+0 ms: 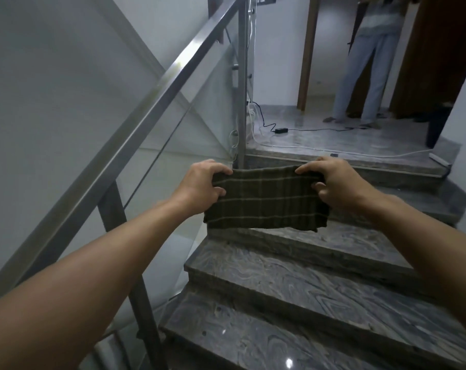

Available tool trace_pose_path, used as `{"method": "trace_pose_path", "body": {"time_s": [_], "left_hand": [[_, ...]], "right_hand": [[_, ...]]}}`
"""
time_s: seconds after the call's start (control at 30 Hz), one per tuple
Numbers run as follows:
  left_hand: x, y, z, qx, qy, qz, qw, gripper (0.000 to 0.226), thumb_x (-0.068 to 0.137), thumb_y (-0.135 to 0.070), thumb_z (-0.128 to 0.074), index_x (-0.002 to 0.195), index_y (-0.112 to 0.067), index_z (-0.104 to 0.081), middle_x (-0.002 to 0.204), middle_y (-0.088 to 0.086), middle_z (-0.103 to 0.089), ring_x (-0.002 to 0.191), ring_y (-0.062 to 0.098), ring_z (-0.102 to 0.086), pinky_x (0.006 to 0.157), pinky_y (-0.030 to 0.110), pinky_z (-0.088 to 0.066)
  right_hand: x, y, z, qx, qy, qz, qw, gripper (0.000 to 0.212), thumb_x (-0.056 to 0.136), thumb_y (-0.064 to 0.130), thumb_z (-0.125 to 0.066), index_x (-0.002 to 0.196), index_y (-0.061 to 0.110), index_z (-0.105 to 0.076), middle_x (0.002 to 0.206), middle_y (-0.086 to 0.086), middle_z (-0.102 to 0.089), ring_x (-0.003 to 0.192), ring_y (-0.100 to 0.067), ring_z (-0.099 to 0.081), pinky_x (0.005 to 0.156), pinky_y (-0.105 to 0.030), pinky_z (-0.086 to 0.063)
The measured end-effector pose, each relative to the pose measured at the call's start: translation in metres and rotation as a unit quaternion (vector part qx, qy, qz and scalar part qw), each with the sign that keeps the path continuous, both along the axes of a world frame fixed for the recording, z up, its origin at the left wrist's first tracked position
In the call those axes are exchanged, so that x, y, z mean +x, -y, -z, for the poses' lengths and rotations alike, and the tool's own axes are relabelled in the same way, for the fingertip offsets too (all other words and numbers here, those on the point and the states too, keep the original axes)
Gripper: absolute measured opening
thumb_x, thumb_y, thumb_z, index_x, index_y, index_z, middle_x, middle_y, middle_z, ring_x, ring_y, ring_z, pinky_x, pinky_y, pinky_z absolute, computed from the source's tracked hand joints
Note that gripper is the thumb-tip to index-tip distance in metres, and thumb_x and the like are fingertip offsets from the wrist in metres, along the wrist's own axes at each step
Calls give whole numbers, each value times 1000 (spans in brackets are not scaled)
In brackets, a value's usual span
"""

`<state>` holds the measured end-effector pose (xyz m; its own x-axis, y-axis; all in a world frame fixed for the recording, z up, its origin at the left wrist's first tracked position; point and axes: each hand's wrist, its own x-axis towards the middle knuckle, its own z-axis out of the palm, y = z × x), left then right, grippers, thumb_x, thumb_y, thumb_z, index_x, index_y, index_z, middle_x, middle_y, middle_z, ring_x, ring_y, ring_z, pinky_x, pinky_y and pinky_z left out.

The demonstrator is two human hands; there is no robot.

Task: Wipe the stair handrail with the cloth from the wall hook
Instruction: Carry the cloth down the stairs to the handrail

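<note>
A dark olive cloth (pixel 265 200) with pale checked lines hangs stretched between both hands, in front of me over the stairs. My left hand (pixel 200 186) grips its left upper edge and my right hand (pixel 330 180) grips its right upper edge. The steel handrail (pixel 157 100) runs diagonally from lower left up to the top centre, to the left of the cloth and apart from it. The wall hook is out of view.
Grey marble steps (pixel 306 284) rise to a landing (pixel 346 140) with cables and a black power adapter (pixel 281 130). A glass panel (pixel 200 124) and steel posts (pixel 242 84) stand under the rail. A person (pixel 365 62) stands in the doorway on the landing.
</note>
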<state>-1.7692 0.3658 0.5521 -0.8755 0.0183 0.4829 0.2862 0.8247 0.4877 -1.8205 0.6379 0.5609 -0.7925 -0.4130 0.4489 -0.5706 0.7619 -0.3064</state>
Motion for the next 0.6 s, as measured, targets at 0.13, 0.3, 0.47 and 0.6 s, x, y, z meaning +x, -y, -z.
{"method": "trace_pose_path", "body": {"time_s": [0.13, 0.3, 0.47, 0.6], "left_hand": [[-61, 20, -33, -8, -12, 0, 1000, 42, 78, 0, -72, 117, -11, -63, 109, 2, -59, 100, 16, -54, 89, 28, -49], [-131, 40, -82, -11, -18, 6, 1000, 43, 77, 2, -72, 117, -10, -64, 107, 1, -58, 98, 14, -53, 85, 20, -44], [-182, 48, -121, -5, -17, 12, 1000, 42, 78, 3, -71, 117, -9, -63, 107, 2, -58, 96, 13, -51, 85, 21, -44], [-226, 52, -145, -7, -19, 19, 1000, 40, 79, 2, -71, 117, -10, -64, 105, 0, -56, 97, 14, -52, 88, 25, -47]], "right_hand": [[-60, 20, -33, 15, -14, 7, 1000, 45, 81, -4, -61, 120, 20, -63, 105, 1, -51, 100, -20, -50, 84, -28, -43], [-118, 42, -83, 7, -5, 31, 999, 44, 83, -1, -59, 121, 20, -61, 109, 1, -51, 103, -20, -49, 88, -35, -47], [-165, 51, -122, 4, 2, 34, 999, 43, 83, -1, -59, 122, 19, -60, 110, 0, -50, 104, -19, -47, 88, -33, -46], [-212, 53, -143, -5, -8, 29, 1000, 45, 82, -3, -60, 120, 20, -62, 108, -1, -51, 104, -21, -48, 87, -32, -46]]}}
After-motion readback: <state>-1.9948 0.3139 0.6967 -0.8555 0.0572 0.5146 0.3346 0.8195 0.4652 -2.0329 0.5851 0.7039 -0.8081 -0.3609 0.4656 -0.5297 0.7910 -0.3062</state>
